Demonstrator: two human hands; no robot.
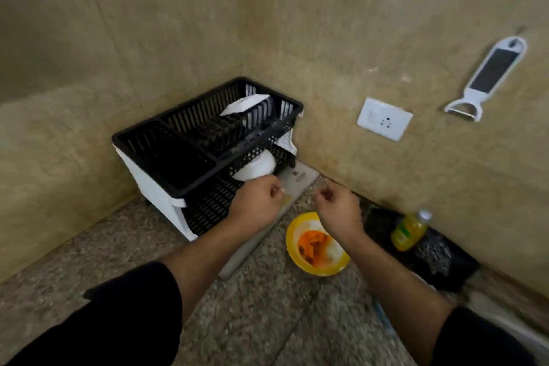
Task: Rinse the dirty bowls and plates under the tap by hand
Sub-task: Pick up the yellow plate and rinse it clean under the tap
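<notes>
Bottle [409, 230] label blurred, board [300, 184] print illegible, plate [320, 272] dirty

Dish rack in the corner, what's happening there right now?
A person is working at the black dish rack. Their left hand is at the rim of a white bowl on the lower tier; whether it grips it is unclear. The right hand hovers loosely curled, holding nothing, above a yellow plate smeared with orange residue. A white plate sits in the upper tier.
</notes>
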